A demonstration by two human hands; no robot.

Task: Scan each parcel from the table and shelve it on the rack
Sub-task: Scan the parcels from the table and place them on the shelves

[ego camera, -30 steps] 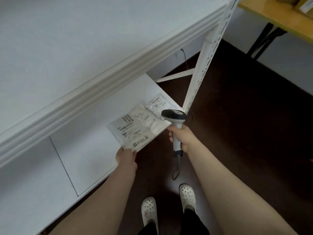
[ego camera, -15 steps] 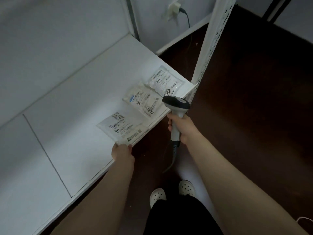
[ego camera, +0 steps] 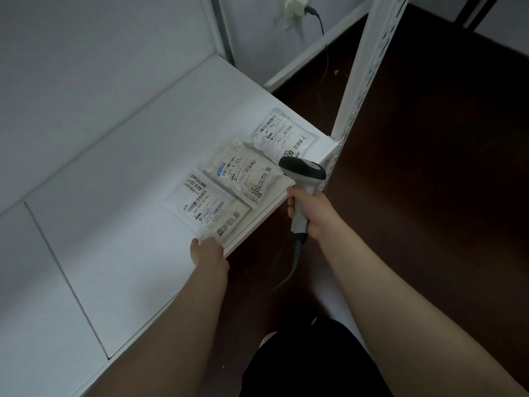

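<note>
Left grip (ego camera: 209,252) is touching the near corner of the parcel (ego camera: 206,206); my fingertips are hidden, so I cannot tell if I am pinching it. The parcel is lying flat at the rack shelf's (ego camera: 114,196) near edge, left of two other parcels (ego camera: 243,174). Right grip (ego camera: 312,213) is wrapping fully round the scanner (ego camera: 303,174) handle.

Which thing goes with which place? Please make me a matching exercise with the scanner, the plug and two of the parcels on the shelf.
Things:
1. scanner
2. nearest parcel
3. farthest parcel
4. plug

Places:
A. on the wall
B. beside the rack post
C. gripped in the right hand
D. corner held by the left hand

Pairs: 1-C, 2-D, 3-B, 4-A.
</note>
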